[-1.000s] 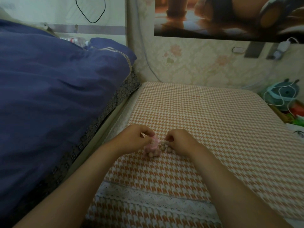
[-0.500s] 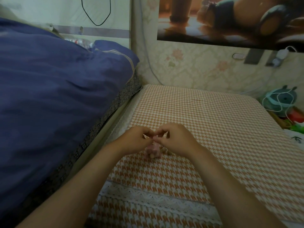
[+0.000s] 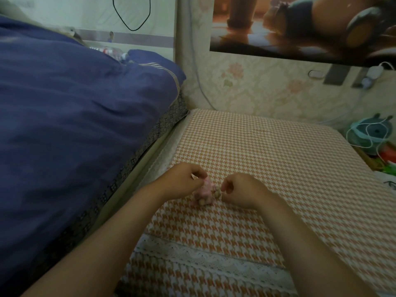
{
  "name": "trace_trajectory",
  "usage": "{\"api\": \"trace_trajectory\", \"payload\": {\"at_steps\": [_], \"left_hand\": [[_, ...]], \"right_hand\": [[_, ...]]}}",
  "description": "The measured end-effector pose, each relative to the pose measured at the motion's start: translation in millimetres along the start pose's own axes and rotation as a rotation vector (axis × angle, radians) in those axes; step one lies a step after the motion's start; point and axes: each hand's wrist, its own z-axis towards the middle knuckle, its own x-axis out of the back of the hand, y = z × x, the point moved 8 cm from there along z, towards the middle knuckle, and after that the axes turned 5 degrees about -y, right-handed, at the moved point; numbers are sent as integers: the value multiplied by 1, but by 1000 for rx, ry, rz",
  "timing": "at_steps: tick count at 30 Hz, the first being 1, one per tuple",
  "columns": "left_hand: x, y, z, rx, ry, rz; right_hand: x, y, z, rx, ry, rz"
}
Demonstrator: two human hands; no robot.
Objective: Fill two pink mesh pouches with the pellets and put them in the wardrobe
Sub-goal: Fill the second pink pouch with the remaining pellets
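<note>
A small pink mesh pouch point(image 3: 206, 190) with tan pellets inside rests on the orange houndstooth cloth point(image 3: 267, 159). My left hand point(image 3: 182, 181) pinches the pouch's top edge from the left. Loose tan pellets point(image 3: 216, 190) lie just right of the pouch. My right hand point(image 3: 240, 191) sits right beside them with its fingers curled and the fingertips pinched together over the pellets. I cannot tell whether a pellet is between those fingertips. Only one pouch shows, and no wardrobe is in view.
A blue quilt point(image 3: 75, 116) on a bed fills the left side, higher than the cloth surface. The floral wall point(image 3: 267, 88) stands behind. A teal gadget with white cable point(image 3: 370, 133) and colourful items point(image 3: 385, 155) crowd the right edge. A lace trim point(image 3: 203, 256) marks the cloth's front edge.
My right hand has drawn back to the right from the pouch mouth down to the loose pellets. My left hand keeps holding the pouch.
</note>
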Motion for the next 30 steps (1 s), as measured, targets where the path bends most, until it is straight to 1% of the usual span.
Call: {"api": "trace_trajectory", "payload": {"at_steps": [3,6,9,12,14,16,18,21,27,30], "left_hand": [[0,2,1,1,5,-3],[-1,3,1,5,8,-2],[0,4,0,20,6,-18],[0,5,0,22,4,-2],[0,5,0,27,8,7],[0,6,0,22,15,4],[0,8,1,15,17,-2],[-1,10,0,2,10,4],[0,15,-4,-26,-13,-40],[1,16,-4,-37,-11,-57]], "right_hand": [[-9,1,2,-5,-25,2],[-9,1,4,2,-1,32],[2,1,5,-5,83,52],[21,0,3,-5,224,106],[32,-5,1,46,303,221],[39,-17,-2,135,332,340],[41,-30,-6,201,318,376],[36,-43,-8,250,270,312],[32,-50,-10,260,248,175],[31,-49,-12,247,175,129]]}}
